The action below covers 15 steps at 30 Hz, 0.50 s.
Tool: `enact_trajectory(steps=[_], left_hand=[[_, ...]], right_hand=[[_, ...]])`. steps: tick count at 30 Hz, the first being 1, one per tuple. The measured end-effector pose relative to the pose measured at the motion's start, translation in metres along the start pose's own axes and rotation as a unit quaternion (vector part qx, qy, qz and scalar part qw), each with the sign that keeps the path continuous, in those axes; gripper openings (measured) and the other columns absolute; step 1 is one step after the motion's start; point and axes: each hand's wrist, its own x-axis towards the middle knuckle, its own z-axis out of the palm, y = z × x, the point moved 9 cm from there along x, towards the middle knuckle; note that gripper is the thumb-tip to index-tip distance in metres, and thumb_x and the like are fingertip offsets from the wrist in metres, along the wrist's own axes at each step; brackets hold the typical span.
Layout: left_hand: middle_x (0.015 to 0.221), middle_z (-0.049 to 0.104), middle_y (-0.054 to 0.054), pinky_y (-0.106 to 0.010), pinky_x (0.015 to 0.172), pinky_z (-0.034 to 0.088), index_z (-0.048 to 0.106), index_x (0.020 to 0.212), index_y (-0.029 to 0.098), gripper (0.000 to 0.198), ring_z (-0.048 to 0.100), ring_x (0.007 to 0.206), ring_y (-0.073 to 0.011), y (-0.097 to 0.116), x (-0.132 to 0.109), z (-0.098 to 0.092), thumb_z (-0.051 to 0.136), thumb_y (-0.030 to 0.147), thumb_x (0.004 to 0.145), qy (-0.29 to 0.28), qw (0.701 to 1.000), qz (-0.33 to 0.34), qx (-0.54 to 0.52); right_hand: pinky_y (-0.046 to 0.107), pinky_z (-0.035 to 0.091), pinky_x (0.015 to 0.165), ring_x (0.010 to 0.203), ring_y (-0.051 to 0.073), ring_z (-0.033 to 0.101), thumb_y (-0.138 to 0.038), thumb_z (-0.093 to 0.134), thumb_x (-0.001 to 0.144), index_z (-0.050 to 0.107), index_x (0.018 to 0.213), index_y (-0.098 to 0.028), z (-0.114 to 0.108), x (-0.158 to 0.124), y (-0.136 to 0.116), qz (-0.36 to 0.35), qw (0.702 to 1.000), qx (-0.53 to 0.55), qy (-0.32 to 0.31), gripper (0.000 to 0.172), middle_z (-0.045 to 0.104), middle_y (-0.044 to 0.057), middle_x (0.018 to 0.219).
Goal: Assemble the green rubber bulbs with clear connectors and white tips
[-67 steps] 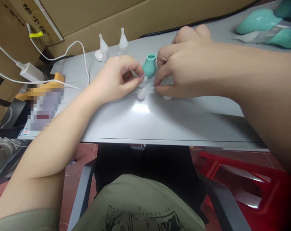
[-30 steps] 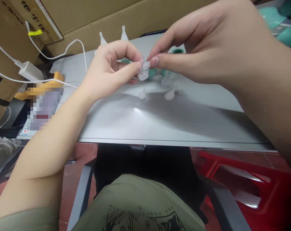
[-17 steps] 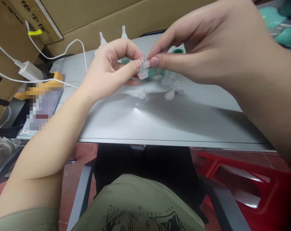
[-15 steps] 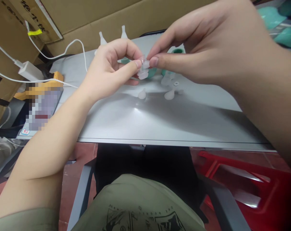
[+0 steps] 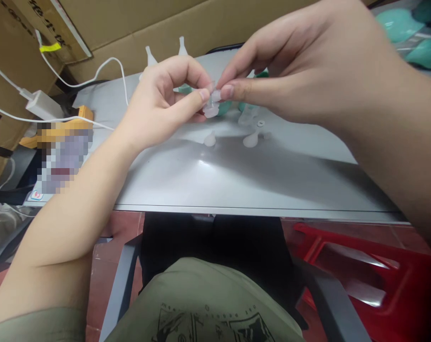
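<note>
Above the grey table (image 5: 237,175), my left hand (image 5: 165,102) and my right hand (image 5: 301,71) meet fingertip to fingertip. Both pinch one small clear plastic piece (image 5: 211,107) with a flared lower end. Behind the fingers, mostly hidden, stands a teal rubber bulb (image 5: 224,107). On the table below lie two small translucent caps (image 5: 210,139) (image 5: 251,139), and beside them a tiny white ring (image 5: 260,123) and another clear piece (image 5: 246,116).
Two translucent cone nozzles (image 5: 150,56) (image 5: 182,46) stand at the table's far edge against cardboard boxes (image 5: 137,23). White cables and a charger (image 5: 41,104) lie at left. More teal bulbs (image 5: 397,23) sit far right. A red plastic stool (image 5: 361,275) is below right.
Since 2.2 s ago both hands have lifted off the table with the clear piece pinched between them. Over the last second they have barely moved.
</note>
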Motion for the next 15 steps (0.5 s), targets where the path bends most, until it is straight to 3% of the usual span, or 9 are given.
enact_trajectory(steps=[3, 7, 13, 15], left_hand=[[0.097, 0.082, -0.002, -0.026, 0.077, 0.076, 0.089, 0.095, 0.025, 0.016, 0.084, 0.085, -0.0165, 0.003, 0.0, 0.003, 0.086, 0.01, 0.101, -0.006, 0.999, 0.023, -0.043], [0.097, 0.081, -0.001, -0.026, 0.078, 0.075, 0.088, 0.094, 0.024, 0.019, 0.084, 0.087, -0.0161, 0.003, -0.001, 0.001, 0.086, 0.009, 0.103, 0.003, 0.999, 0.001, -0.045], [0.113, 0.083, -0.006, -0.039, 0.094, 0.076, 0.08, 0.101, 0.023, 0.016, 0.085, 0.103, -0.0253, 0.003, -0.002, 0.002, 0.095, 0.03, 0.104, -0.033, 0.995, -0.081, 0.048], [0.113, 0.083, -0.006, -0.038, 0.093, 0.075, 0.08, 0.1, 0.025, 0.014, 0.085, 0.102, -0.0251, 0.005, -0.002, 0.0, 0.092, 0.031, 0.104, -0.011, 0.996, -0.078, 0.05]], right_hand=[[0.006, 0.056, 0.069, 0.082, 0.0, 0.073, -0.031, 0.095, 0.102, 0.093, 0.104, -0.028, -0.001, 0.001, 0.004, -0.004, 1.0, 0.027, -0.002, 0.004, 0.085, -0.008, 0.093], [0.004, 0.057, 0.072, 0.084, -0.001, 0.076, -0.033, 0.092, 0.101, 0.093, 0.104, -0.032, 0.002, 0.001, 0.009, -0.011, 0.997, 0.081, -0.012, 0.003, 0.087, -0.012, 0.094], [0.005, 0.06, 0.079, 0.09, -0.002, 0.079, -0.03, 0.089, 0.102, 0.091, 0.103, -0.03, 0.011, 0.002, 0.008, -0.02, 0.991, 0.128, -0.04, 0.002, 0.088, -0.014, 0.098], [0.002, 0.057, 0.077, 0.086, -0.004, 0.075, -0.026, 0.091, 0.101, 0.09, 0.101, -0.027, 0.009, 0.001, 0.005, -0.021, 0.993, 0.115, -0.024, 0.002, 0.087, -0.013, 0.095]])
